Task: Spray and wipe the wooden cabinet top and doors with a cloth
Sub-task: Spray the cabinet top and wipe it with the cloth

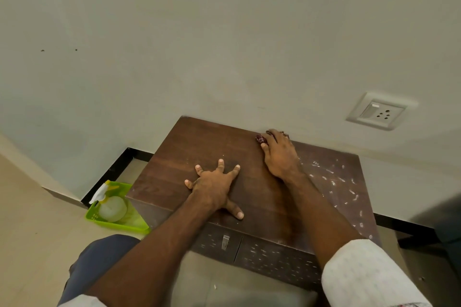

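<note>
The dark wooden cabinet top (174,157) fills the middle of the view, against the wall. My left hand (215,185) lies flat on it with fingers spread. My right hand (279,154) presses a small dark red patterned cloth (260,139) onto the back edge of the top, near the wall; most of the cloth is hidden under the fingers. White foam streaks (334,182) cover the right part of the top. The two doors (274,257) below are speckled with white droplets, and the left door carries a metal handle (225,242).
A green plastic basket (124,224) stands on the floor left of the cabinet, holding a spray bottle (109,203) with a white and yellow trigger. A wall socket (379,111) sits above the cabinet's right end. My knee (99,262) is at bottom left.
</note>
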